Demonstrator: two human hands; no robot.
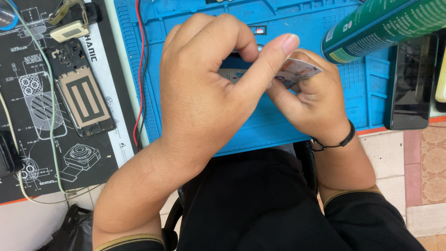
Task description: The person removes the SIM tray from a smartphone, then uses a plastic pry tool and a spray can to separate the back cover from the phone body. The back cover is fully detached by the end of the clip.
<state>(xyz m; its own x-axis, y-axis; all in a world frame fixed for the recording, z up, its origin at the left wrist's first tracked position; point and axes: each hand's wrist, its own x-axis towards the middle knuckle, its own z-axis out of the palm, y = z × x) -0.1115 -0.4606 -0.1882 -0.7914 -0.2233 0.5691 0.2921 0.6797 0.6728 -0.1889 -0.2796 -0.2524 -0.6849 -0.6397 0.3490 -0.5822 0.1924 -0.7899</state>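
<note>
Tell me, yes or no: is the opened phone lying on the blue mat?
No. The opened phone lies on the black printed mat to the left, beside the blue mat, not on it.

You see bright, even light; soft shadow under your left hand [204, 93]; faint glare on the phone [412, 83]; focus sharp.

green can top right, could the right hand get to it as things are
Probably yes, once freed. The green can lies just above the right hand with only bare blue mat between them, but that hand is pinching a small card with the left hand.
</note>
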